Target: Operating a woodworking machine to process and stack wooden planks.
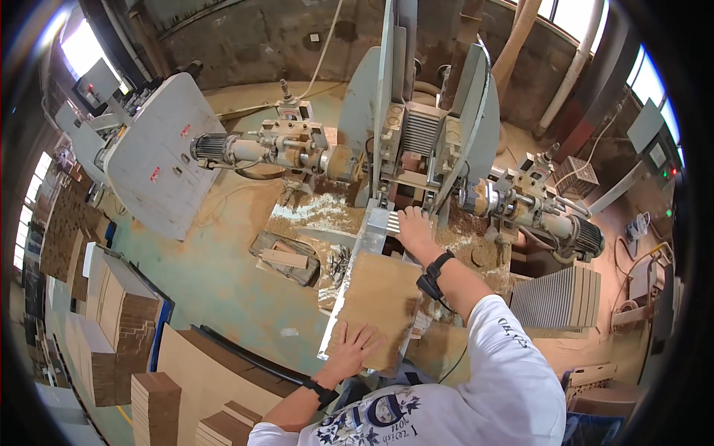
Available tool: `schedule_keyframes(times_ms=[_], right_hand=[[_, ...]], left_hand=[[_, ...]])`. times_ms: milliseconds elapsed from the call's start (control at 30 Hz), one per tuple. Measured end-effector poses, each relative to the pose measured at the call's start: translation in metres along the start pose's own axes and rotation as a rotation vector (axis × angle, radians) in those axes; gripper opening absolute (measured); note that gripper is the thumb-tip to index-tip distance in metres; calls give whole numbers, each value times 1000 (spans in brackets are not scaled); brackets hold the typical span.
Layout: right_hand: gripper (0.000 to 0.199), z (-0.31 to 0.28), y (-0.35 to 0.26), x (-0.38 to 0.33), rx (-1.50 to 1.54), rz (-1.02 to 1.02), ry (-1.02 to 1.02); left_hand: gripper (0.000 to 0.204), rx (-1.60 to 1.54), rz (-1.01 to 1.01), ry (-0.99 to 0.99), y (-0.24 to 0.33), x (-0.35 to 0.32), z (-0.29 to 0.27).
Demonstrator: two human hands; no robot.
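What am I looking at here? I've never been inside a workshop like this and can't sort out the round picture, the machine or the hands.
The picture comes from a fisheye camera on the person's head, looking down, so straight edges bend. The forearms entering from below are the person's own. The left hand lies flat on a brown board resting on the metal feed table. The right hand reaches forward to the ribbed piece at the mouth of the grey woodworking machine, which has a motor on each side. Sawdust lies around. Stacks of cut boards stand on the left, a ribbed stack on the right.
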State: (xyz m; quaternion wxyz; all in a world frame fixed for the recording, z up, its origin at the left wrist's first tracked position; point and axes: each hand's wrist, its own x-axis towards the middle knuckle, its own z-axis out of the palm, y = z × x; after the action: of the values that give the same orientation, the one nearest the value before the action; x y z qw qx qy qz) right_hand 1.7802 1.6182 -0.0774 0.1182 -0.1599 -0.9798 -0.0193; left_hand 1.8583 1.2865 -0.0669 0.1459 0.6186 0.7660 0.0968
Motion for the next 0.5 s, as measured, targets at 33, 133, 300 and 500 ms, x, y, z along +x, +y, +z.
schedule_keyframes(times_ms=[33,133,300,500], right_hand=[[42,-2,-1,-2,-7,0,25],[43,6,0,-8,-75,-33,127],[52,-18,-23,-38,275,-89,-23],[70,-15,-61,-74,326,39,-461]], left_hand=[[79,0,5,-2,0,0,0],[79,10,11,-5,1,1,-1],[79,4,14,-3,1,-1,-2],[93,103,33,37,-1,-5,6]])
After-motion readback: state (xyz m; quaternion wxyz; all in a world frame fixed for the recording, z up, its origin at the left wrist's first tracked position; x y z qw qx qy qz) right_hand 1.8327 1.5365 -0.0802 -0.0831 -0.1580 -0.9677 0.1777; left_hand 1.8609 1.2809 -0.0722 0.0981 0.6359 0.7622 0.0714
